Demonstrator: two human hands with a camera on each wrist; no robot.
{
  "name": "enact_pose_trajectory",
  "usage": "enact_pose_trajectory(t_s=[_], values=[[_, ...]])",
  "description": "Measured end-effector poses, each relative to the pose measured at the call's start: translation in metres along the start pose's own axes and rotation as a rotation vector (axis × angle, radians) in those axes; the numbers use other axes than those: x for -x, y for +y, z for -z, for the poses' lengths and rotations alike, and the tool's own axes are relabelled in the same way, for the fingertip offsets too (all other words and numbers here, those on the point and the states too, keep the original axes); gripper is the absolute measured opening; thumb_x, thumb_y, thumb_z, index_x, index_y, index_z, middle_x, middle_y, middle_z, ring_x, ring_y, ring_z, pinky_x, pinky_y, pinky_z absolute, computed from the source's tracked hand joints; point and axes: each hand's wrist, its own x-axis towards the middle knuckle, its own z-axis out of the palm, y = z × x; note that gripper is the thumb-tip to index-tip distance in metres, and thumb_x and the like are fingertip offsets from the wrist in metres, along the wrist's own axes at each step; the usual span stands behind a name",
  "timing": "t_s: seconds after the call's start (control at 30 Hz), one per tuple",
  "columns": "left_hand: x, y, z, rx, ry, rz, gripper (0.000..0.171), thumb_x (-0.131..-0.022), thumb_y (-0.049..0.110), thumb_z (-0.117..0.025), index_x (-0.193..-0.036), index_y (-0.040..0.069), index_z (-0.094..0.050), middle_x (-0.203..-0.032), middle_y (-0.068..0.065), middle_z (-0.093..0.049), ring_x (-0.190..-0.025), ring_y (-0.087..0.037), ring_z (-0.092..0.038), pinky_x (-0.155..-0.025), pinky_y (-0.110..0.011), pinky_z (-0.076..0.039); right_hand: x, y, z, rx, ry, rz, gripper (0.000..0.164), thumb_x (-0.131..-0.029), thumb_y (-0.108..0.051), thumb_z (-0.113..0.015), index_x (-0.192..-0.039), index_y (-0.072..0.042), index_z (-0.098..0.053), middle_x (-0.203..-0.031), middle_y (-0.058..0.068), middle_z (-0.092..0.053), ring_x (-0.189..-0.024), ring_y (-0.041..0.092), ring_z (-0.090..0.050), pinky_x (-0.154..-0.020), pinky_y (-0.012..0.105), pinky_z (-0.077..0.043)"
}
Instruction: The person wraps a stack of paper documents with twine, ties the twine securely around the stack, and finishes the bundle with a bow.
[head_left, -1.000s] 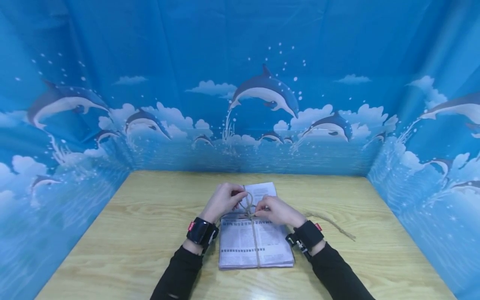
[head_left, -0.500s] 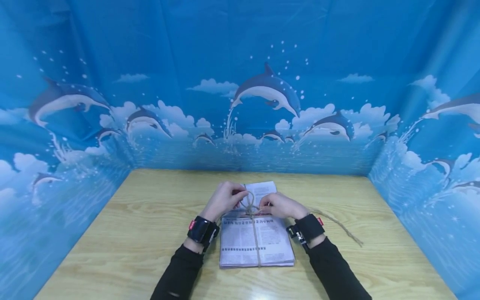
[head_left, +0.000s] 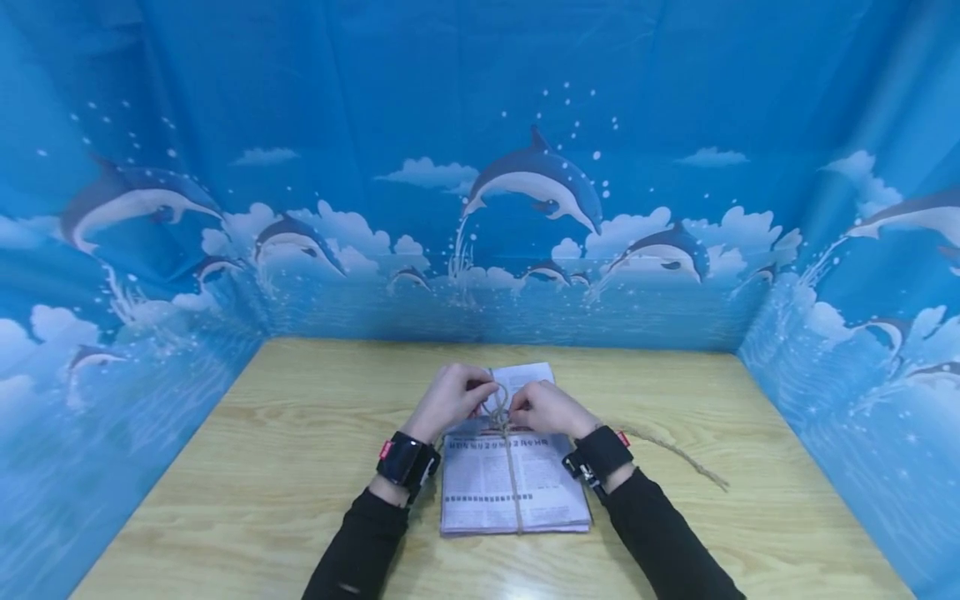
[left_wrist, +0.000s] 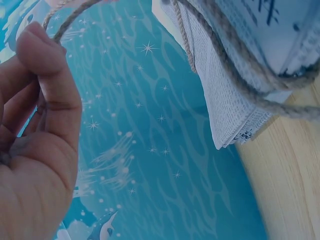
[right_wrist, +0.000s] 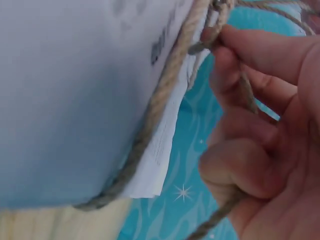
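A stack of folded newspapers (head_left: 487, 483) lies on the table, bound crosswise with brown twine (head_left: 513, 483). Over the crossing, toward the far side, stands a loop of twine (left_wrist: 75, 19). My left hand (head_left: 450, 400) pinches the loop's left side between thumb and forefinger. On the other side of the knot, my right hand (head_left: 553, 408) pinches a piece of twine (right_wrist: 200, 47) between thumb and forefinger. In the right wrist view, the strand's lower part (right_wrist: 220, 215) runs through that hand's curled fingers. The knot is partly hidden by the fingertips.
The wooden table (head_left: 300, 467) reaches back to a blue dolphin-print curtain (head_left: 495, 308) that also hangs on both sides. A loose twine tail (head_left: 678, 454) trails across the table to the right of the stack.
My right hand drew outward from the knot, then came back left close to it. The loose tail shifted slightly to the right. My left hand has stayed at the loop.
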Motion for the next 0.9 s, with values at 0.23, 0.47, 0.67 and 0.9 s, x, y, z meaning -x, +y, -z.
enact_pose_trajectory(t_s=[0.23, 0.47, 0.67, 0.9], values=[[-0.001, 0.000, 0.000, 0.008, -0.008, 0.014, 0.019, -0.098, 0.021, -0.061, -0.083, 0.017, -0.073, -0.056, 0.002, -0.059, -0.049, -0.013, -0.058, -0.047, -0.026, -0.045, -0.008, -0.003, 0.000, 0.085, 0.005, -0.017, 0.004, -0.089, -0.023, -0.072, -0.090, -0.020, -0.073, -0.065, -0.007, -0.061, -0.052, 0.005, -0.046, -0.053, 0.023, -0.036], [0.001, 0.003, 0.000, 0.027, -0.017, 0.027, 0.018, -0.098, 0.019, -0.061, -0.084, 0.017, -0.073, -0.057, 0.000, -0.060, -0.049, -0.014, -0.058, -0.046, -0.026, -0.044, -0.012, 0.002, -0.001, 0.091, -0.068, -0.015, 0.005, -0.090, -0.019, -0.070, -0.093, -0.021, -0.074, -0.075, -0.007, -0.066, -0.058, 0.007, -0.050, -0.061, 0.026, -0.041], [0.000, 0.002, 0.000, 0.018, -0.020, 0.021, 0.019, -0.098, 0.020, -0.060, -0.085, 0.016, -0.073, -0.058, -0.001, -0.060, -0.048, -0.013, -0.056, -0.046, -0.025, -0.043, -0.012, 0.004, -0.001, 0.033, -0.067, 0.033, 0.004, -0.090, -0.014, -0.067, -0.090, -0.018, -0.066, -0.085, -0.007, -0.066, -0.074, 0.007, -0.057, -0.071, 0.029, -0.048], [0.000, 0.002, 0.001, 0.003, -0.060, -0.003, 0.020, -0.098, 0.021, -0.061, -0.092, 0.008, -0.075, -0.068, -0.011, -0.067, -0.051, -0.013, -0.057, -0.048, -0.026, -0.044, -0.014, 0.012, -0.001, -0.265, -0.114, 0.004, 0.017, -0.090, -0.001, -0.054, -0.090, -0.007, -0.070, -0.085, 0.002, -0.068, -0.071, 0.009, -0.055, -0.072, 0.025, -0.047]])
